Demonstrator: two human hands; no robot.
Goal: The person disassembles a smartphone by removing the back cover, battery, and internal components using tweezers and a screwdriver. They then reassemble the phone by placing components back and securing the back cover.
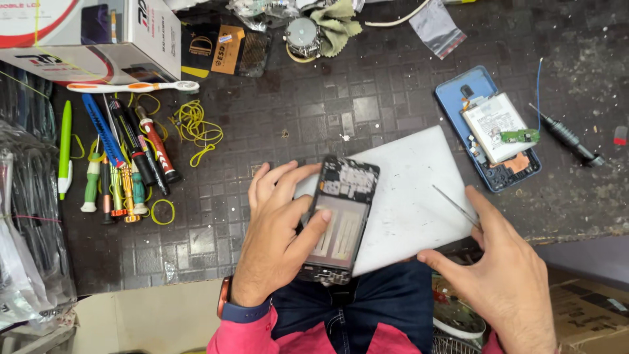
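we grip the opened phone frame in our left hand, thumb pressed on its inner face, at the near left edge of the white mat on the bench. our right hand, at the mat's near right corner, pinches thin tweezers. right of the mat lies a blue back cover, a screwdriver beyond it.

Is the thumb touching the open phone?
Touching. In the head view, the left hand grips the opened phone, its thumb pressed flat on the inner frame, with no gap.
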